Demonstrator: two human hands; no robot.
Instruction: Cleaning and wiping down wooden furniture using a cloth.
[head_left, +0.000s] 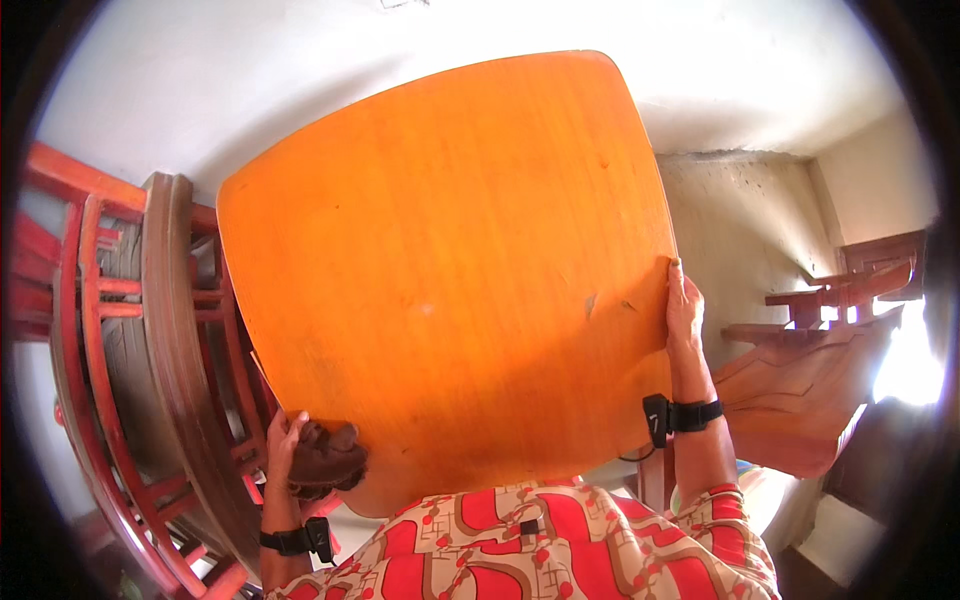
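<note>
A large orange wooden board (450, 285) with rounded corners fills the middle of the head view, close in front of my chest. Its face has small scuffs and dark marks. My right hand (684, 307) grips the board's right edge, the thumb lying along the rim and the other fingers mostly hidden behind. At the lower left edge, my left hand (285, 442) holds the board, its thumb on the near face. A crumpled brown cloth (326, 459) lies against the board beside the left hand, seemingly held by it. Both wrists wear black strapped devices.
Red and brown wooden lattice furniture (169, 315) stands close on the left. On the right is a brown wooden table or bench (795, 397) with a shaped edge, and smaller wooden pieces (832, 296) behind it. A pale wall (300, 52) rises beyond the board.
</note>
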